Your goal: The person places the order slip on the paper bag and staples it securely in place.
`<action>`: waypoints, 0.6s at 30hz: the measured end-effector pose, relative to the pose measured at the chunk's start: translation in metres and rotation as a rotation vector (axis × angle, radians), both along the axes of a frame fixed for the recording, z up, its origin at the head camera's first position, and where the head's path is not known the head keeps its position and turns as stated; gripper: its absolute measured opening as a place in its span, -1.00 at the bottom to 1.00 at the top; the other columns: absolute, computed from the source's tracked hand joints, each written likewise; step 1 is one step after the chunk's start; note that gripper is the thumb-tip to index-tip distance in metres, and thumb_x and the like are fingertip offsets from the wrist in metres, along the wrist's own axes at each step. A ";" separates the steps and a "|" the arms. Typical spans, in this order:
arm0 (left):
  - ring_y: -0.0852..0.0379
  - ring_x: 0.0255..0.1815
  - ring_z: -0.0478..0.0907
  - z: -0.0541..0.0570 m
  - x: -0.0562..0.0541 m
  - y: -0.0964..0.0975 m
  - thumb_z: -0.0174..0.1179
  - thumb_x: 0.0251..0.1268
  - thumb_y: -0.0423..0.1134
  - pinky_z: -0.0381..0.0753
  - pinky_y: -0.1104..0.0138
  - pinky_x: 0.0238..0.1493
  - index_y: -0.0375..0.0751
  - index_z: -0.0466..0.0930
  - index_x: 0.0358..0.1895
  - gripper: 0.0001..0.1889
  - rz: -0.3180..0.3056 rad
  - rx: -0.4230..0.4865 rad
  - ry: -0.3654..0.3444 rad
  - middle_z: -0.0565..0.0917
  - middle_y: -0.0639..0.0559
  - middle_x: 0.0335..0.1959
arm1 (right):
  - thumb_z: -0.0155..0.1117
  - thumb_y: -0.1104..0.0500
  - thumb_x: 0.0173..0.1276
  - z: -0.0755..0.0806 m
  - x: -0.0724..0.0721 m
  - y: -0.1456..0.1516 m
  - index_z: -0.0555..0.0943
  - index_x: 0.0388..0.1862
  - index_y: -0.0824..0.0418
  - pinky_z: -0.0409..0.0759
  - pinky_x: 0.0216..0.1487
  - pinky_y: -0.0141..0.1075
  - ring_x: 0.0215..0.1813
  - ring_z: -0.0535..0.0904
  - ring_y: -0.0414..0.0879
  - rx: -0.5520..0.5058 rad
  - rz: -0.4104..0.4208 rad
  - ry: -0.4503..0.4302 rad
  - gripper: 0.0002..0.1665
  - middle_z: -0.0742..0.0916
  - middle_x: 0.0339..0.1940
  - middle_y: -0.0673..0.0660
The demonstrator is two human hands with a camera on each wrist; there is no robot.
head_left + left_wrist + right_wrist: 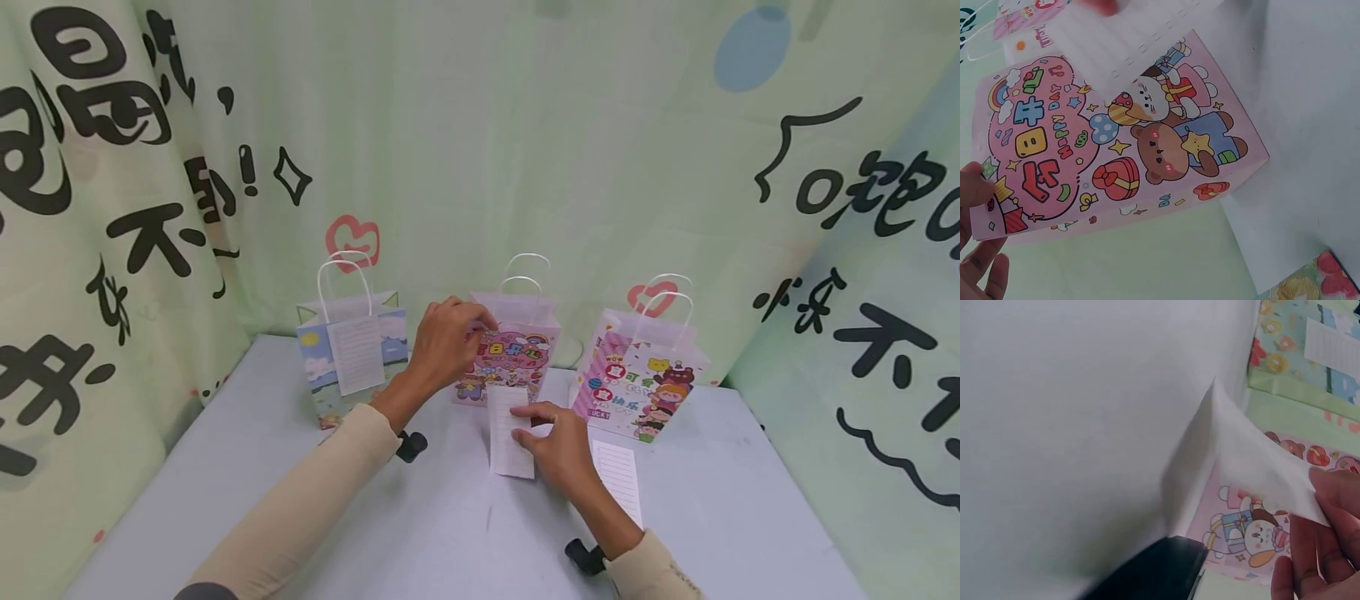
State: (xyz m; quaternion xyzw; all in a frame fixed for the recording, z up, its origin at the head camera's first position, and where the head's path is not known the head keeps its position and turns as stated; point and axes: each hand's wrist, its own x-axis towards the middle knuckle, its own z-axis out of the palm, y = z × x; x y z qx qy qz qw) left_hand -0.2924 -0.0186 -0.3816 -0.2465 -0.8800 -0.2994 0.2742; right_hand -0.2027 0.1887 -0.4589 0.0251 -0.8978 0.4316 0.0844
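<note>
A pink gift bag (517, 350) with cartoon animals and white handles stands at the table's middle back. My left hand (448, 337) grips its upper left edge, with the thumb (974, 187) on the printed front and fingers behind. My right hand (558, 442) pinches a lined white paper slip (506, 446) by its right edge, thumb against fingers. The slip hangs in front of the bag's lower part, covering some of the print. In the right wrist view the slip (1260, 465) is bent and partly hides the cartoon figures.
At left stands a blue landscape gift bag (315, 354) with a lined slip (357, 354) on its front. A pink-and-white gift bag (630, 383) stands at right. Another lined slip (617, 479) lies on the white table (420, 533), partly behind my right forearm. A printed curtain (465, 150) hangs behind.
</note>
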 end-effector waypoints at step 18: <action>-0.01 0.02 0.64 0.004 0.002 0.001 0.44 0.33 -0.34 0.55 0.08 0.17 -0.02 0.82 -0.19 -0.90 0.013 0.008 -0.045 0.83 0.06 -0.20 | 0.57 0.21 0.34 0.039 -0.045 -0.006 0.85 0.02 0.12 0.68 -0.09 -0.51 0.09 0.73 0.06 -0.294 -0.030 0.075 -0.73 0.81 0.11 0.17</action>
